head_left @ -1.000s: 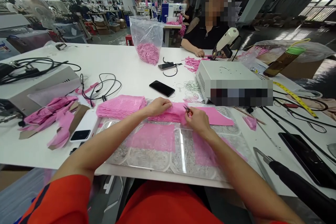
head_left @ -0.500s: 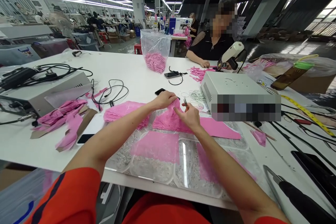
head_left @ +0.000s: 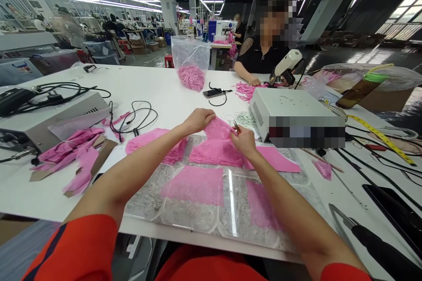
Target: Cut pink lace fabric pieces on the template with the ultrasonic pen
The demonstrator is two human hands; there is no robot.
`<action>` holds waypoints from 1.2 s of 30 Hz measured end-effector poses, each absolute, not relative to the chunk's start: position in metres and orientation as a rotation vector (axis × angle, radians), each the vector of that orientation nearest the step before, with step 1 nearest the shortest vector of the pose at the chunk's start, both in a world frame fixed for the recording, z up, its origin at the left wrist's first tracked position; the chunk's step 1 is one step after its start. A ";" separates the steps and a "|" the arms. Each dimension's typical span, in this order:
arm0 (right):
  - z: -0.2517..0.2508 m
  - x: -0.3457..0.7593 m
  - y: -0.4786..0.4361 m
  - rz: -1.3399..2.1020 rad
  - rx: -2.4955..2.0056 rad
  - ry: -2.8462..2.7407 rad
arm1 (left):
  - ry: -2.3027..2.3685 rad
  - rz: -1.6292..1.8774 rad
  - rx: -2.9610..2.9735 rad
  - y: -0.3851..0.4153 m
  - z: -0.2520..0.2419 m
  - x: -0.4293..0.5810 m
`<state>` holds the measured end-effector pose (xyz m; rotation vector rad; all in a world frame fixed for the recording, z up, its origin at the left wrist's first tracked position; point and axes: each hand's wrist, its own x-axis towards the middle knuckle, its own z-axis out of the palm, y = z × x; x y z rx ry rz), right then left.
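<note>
A pink fabric piece (head_left: 217, 128) with small holes is stretched between my hands, raised at a slant above a pile of pink scallop-edged lace pieces (head_left: 214, 154). My left hand (head_left: 199, 120) pinches its upper left corner. My right hand (head_left: 244, 141) grips its right edge, and a small pointed metal tool (head_left: 235, 124) sticks up from the same fingers; I cannot tell whether it is tweezers or snips. Another stack of pink lace (head_left: 154, 142) lies left, partly behind my left forearm. A plain pink piece (head_left: 278, 159) lies right of the pile.
Clear plastic (head_left: 191, 218) covers the near table, with pink sheets (head_left: 198, 184) there. Right stand a grey box (head_left: 290, 101), cables and a black-handled tool (head_left: 379, 246). A bag of pink strips (head_left: 191, 77) stands at the back. Across the table sits a person (head_left: 263, 55) by a heat gun (head_left: 287, 66).
The pink piece, bunched between my hands before, is now spread flatter and pulled taut. My hands are farther apart, the left one shifted left. The view has turned slightly right.
</note>
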<state>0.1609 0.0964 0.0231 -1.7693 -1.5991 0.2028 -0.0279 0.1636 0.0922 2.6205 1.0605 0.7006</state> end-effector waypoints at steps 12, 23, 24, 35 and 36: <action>0.020 0.233 0.025 0.269 -2.012 -1.646 | 0.554 0.421 2.828 0.116 0.037 -0.072; 0.005 0.323 -0.036 0.070 -2.603 -1.061 | 0.559 0.237 2.779 0.088 0.022 0.058; 0.002 0.325 -0.037 0.088 -2.608 -1.056 | 0.562 0.206 2.765 0.087 0.020 0.067; 0.004 0.323 -0.034 0.094 -2.214 -1.175 | 0.635 0.043 2.696 0.093 0.020 0.084; 0.003 0.320 -0.032 0.125 -2.165 -1.207 | 0.635 0.035 2.696 0.093 0.020 0.084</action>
